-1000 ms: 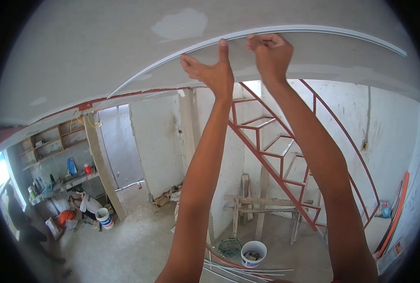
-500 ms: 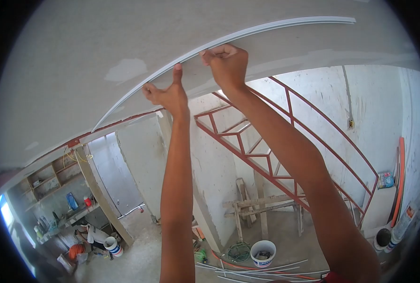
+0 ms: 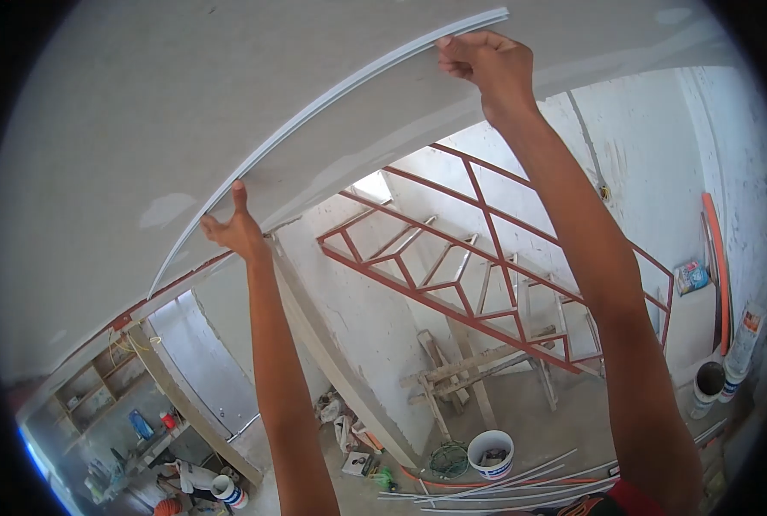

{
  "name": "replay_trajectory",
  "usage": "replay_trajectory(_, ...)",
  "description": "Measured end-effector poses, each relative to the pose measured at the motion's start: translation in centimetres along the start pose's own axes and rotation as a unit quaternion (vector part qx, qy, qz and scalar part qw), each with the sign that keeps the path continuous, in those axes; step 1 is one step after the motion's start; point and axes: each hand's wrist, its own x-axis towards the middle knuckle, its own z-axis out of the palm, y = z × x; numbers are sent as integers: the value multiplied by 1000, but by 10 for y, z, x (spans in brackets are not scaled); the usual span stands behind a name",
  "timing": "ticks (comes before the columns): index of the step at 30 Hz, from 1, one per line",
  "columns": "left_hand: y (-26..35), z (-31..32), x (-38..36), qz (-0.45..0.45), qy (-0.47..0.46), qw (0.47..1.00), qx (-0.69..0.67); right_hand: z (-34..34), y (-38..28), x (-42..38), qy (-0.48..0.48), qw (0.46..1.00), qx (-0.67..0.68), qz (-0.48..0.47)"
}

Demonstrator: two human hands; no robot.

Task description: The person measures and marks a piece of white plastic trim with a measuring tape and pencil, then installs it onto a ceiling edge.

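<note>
A long thin white strip (image 3: 314, 105) lies along the grey ceiling (image 3: 125, 112) and looks curved in this view. Near its right end, my right hand (image 3: 491, 70) pinches the edge with bent fingers. Farther left and lower, my left hand (image 3: 235, 225) holds the strip's edge, thumb raised against it and fingers curled beneath. Both arms reach upward. The strip's lower left end comes close to a red-brown beam edge.
A red metal stair frame (image 3: 418, 291) slants below the arms. On the floor are a white bucket (image 3: 491, 469), several loose white strips (image 3: 521, 490) and a wooden trestle (image 3: 431, 404). Shelves (image 3: 99, 383) and a grey door (image 3: 198, 361) stand at left.
The view has shifted. My hands are farther apart along the strip, the right one now near its right end and the left one closer to its lower left end.
</note>
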Motion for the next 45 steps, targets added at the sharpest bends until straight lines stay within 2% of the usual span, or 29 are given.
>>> replay_trajectory(8,-1,-3,3,-47,-46,997,-35,-39,-15,20,0,999,-36,-20)
replay_trajectory(11,3,-5,6,-62,-56,996,-25,-44,-39,13,40,996,-66,37)
replay_trajectory(16,-11,-4,15,-54,-41,998,-7,-56,-55,17,78,996,-47,21)
replay_trajectory(19,-30,-1,25,-46,-116,985,-121,-77,-47,18,112,994,-12,2)
replay_trajectory(21,-33,-2,29,-64,-148,969,-186,-148,-12,49,48,998,49,-6)
replay_trajectory(22,-42,2,31,-59,-135,975,-167,-152,13,61,10,996,88,-5)
replay_trajectory(23,-56,6,36,-48,-108,984,-132,-140,1,40,35,999,35,-12)
replay_trajectory(24,-69,7,40,-42,-90,990,-104,-153,11,49,42,995,85,-11)
replay_trajectory(25,-71,7,42,-40,-81,993,-81,-153,9,43,58,998,-5,-9)
replay_trajectory(26,-66,2,41,-42,-78,994,-60,-171,20,54,39,999,35,-12)
replay_trajectory(27,-48,-1,34,-49,-80,995,-41,-188,31,59,-15,998,-38,-54)
replay_trajectory(28,-30,-5,28,-55,-82,995,-22,-196,38,68,-3,996,-75,-43)
replay_trajectory(29,-16,-10,21,-76,-79,994,3,-222,53,85,-44,999,-9,-27)
replay_trajectory(30,-9,-12,18,-72,-69,995,7,-214,48,79,-21,997,-57,-36)
replay_trajectory(32,-3,-15,13,-65,-58,996,13,-125,-27,10,43,996,71,23)
replay_trajectory(34,-4,-17,14,-79,-68,994,11,-152,0,59,180,969,45,164)
replay_trajectory(36,-8,-19,16,-90,-76,993,8,-156,12,81,254,937,35,235)
replay_trajectory(37,-10,-19,17,-93,-78,993,8,-157,17,88,262,934,42,239)
replay_trajectory(39,-12,-22,17,-100,-82,992,-1,-145,14,66,184,967,41,173)
replay_trajectory(41,-13,-24,17,-108,-83,990,-19,-116,-10,3,3,999,26,29)
replay_trajectory(45,-16,-33,15,-106,-95,990,-1,-115,2,-1,-5,998,43,34)
